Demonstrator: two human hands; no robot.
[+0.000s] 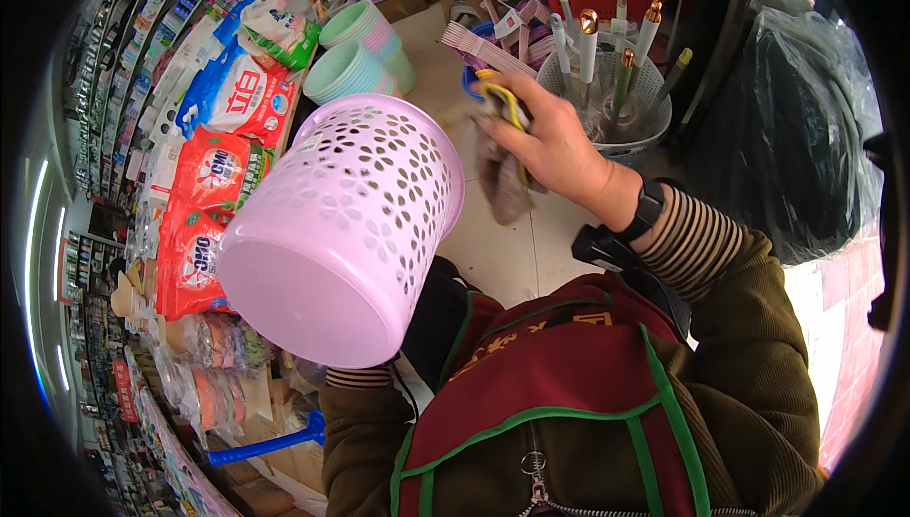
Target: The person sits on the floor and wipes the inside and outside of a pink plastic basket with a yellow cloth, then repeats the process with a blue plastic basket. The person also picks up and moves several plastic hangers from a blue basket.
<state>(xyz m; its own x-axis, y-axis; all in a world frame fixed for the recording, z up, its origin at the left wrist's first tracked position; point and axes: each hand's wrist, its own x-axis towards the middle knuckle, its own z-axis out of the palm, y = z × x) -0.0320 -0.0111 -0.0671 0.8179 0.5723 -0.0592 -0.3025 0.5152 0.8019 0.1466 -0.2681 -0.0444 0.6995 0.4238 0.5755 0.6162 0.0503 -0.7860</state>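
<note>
A lilac plastic basket [341, 233] with flower-shaped cutouts is tilted in front of me, its solid base towards me. My left sleeve [359, 379] runs up behind it; the hand itself is hidden by the basket, which appears held up from that side. My right hand [547, 137] grips a greyish cloth [501, 176] with a yellow edge, just right of the basket's rim and apart from it. The cloth is blurred.
Red detergent bags [213, 169] and stacked pastel baskets [348, 73] stand left. Beyond my right hand are pink hangers [490, 48] and a grey perforated bin [643, 119] holding several poles. A black plastic-wrapped bundle [789, 140] stands right. A blue handle [266, 446] juts out lower left.
</note>
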